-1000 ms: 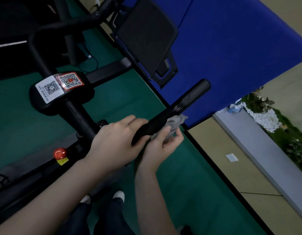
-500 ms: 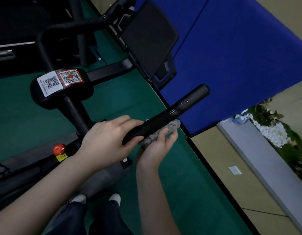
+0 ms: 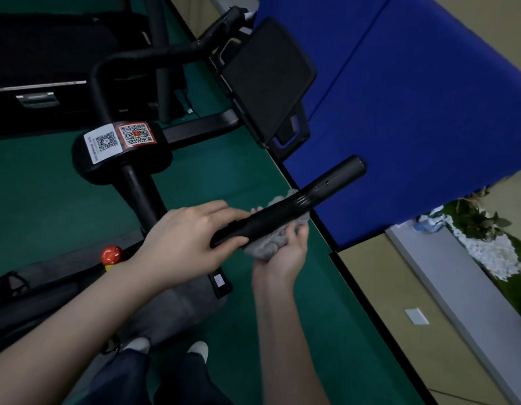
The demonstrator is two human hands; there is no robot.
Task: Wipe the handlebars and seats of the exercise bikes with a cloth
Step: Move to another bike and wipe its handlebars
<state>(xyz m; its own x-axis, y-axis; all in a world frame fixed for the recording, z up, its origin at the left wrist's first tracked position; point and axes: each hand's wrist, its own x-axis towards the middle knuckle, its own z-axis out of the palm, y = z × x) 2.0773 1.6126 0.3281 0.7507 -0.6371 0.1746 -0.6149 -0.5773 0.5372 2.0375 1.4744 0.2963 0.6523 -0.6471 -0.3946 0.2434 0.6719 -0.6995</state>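
Observation:
A black handlebar (image 3: 320,188) of the exercise bike runs from the middle of the view up to the right. My left hand (image 3: 186,238) grips its near end from above. Under the bar, my right hand (image 3: 282,252) holds a crumpled grey cloth (image 3: 268,244) and presses it against the bar's underside. A bit of the cloth shows above the bar too. The bike's black hub (image 3: 122,150) carries two QR-code stickers, and a dark screen (image 3: 268,77) stands behind it.
A second handlebar (image 3: 154,57) curves at the upper left. A red knob (image 3: 110,254) sits on the frame at the left. Green floor mat (image 3: 312,331) lies below, a blue mat (image 3: 414,112) to the right, white flowers (image 3: 487,252) beyond. My feet (image 3: 168,349) are below.
My right hand has slid the cloth back along the bar toward my left hand, then slightly outward again. The left hand keeps its grip.

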